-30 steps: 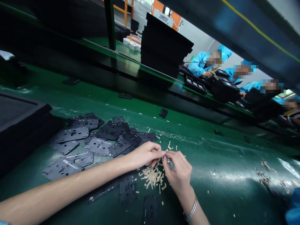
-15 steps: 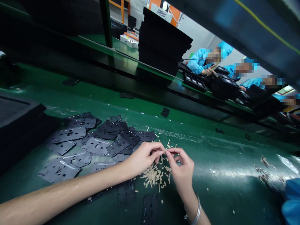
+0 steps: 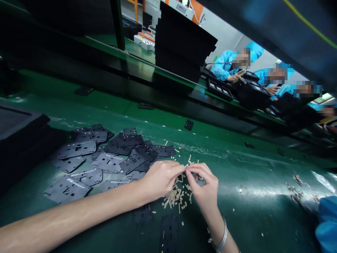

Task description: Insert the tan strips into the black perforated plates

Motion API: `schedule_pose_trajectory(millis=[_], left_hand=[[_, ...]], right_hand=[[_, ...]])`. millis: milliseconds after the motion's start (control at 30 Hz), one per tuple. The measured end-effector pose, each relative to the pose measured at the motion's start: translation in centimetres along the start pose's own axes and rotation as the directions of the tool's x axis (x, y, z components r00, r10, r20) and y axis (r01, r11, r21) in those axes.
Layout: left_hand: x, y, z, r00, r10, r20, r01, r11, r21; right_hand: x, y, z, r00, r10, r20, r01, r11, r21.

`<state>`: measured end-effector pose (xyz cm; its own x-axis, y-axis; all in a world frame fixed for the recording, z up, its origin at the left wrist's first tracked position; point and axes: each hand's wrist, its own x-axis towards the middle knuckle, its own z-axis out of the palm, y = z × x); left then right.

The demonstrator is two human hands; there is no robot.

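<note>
"What's on the feed, biggest things first?"

"A long green conveyor bench (image 3: 237, 168) fills the lower view. Across it stands a tall stack of black foam trays (image 3: 181, 42), and beyond that, several co-workers in blue smocks (image 3: 229, 65) sit at their own stations."

"And closer in?"

"Perforated black sheets (image 3: 105, 158) lie overlapping to the left of the wearer's hands, with a few more below them. The left arm (image 3: 79, 203) reaches in from the lower left, while the right forearm (image 3: 214, 218) rises from the bottom edge, wearing a silver bangle (image 3: 223, 240)."

"What are the hands doing?"

"The left hand (image 3: 160, 179) and right hand (image 3: 202, 186) are both curled into pinches, their fingertips (image 3: 184, 169) meeting over a loose heap of tan strips (image 3: 173, 196). The heap sits just below and between them, slightly nearer the left hand. It has no clear long axis, as the strips point every way."

"Is anything in the pinch?"

"I can't be sure from here. The fingers hide it, though it may be a single strip. At the right edge, a blue sleeve (image 3: 328, 225) is cut off by the frame, near some small metal scraps (image 3: 297, 189)."
</note>
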<state>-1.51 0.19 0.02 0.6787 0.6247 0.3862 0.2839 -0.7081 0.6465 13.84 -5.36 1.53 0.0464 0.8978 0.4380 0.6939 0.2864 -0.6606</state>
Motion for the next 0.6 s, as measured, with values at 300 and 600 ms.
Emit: schedule_pose_trajectory(millis=[300, 600], left_hand=[[0.7, 1.2, -1.2, 0.932, -0.311, 0.188, 0.363, 0.773, -0.52], [0.2, 0.7, -0.4, 0.967, -0.255, 0.016, 0.249, 0.927, -0.281]], right_hand=[[0.3, 1.3, -0.2, 0.993, 0.0, -0.116, -0.021, 0.983, -0.184], [-0.4, -0.2, 0.2, 0.968, -0.228, -0.102, 0.211, 0.965, -0.157]])
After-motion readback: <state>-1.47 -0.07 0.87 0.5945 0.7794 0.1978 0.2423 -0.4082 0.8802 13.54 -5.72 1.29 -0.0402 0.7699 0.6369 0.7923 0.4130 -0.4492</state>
